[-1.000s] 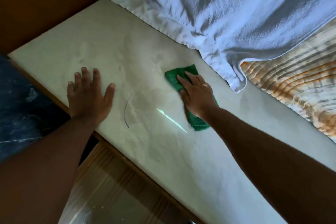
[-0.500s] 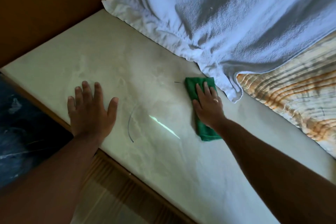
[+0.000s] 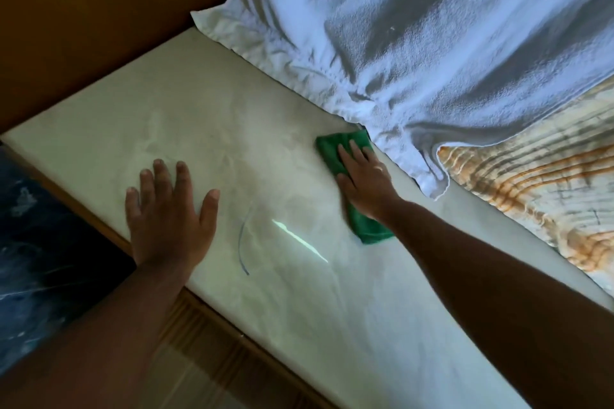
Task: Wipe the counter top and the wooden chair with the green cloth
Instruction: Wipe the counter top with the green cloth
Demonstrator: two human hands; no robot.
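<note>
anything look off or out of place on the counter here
The white towel hangs down over the back of the counter, its hem lying on the surface right where the green cloth under the right hand meets it. A thin dark curved line marks the counter near the left hand; scratch or strand, unclear.

Head view. Two bare forearms enter from the lower edge, no sleeves visible on either up to the frame border. Left hand [image 3: 167,219]: no ring, watch or band seen on fingers or wrist; short nails. Right hand [image 3: 363,181]: one thin, pale ring [image 3: 379,169] on a finger, which finger cannot be told. No gloves. No wristwear on the right wrist. No markings seen on either arm.
</note>
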